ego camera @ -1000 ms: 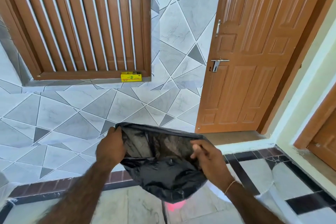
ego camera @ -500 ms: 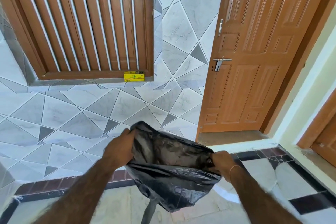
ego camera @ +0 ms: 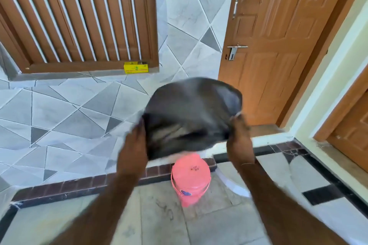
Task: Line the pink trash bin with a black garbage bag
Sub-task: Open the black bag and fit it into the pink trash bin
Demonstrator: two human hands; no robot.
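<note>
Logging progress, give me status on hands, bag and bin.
Left hand and right hand grip black bag, held above pink bin. Bin unlined. Nothing blocking.

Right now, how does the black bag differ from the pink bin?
The bag is held up in the air, gripped by the left hand and right hand; the bin stands on the floor, untouched. The bag is black, limp and blurred with motion; the bin is pink, rigid and sharp. The bag looks wider than the bin. The bag hangs above the bin, not yet in it.
</note>
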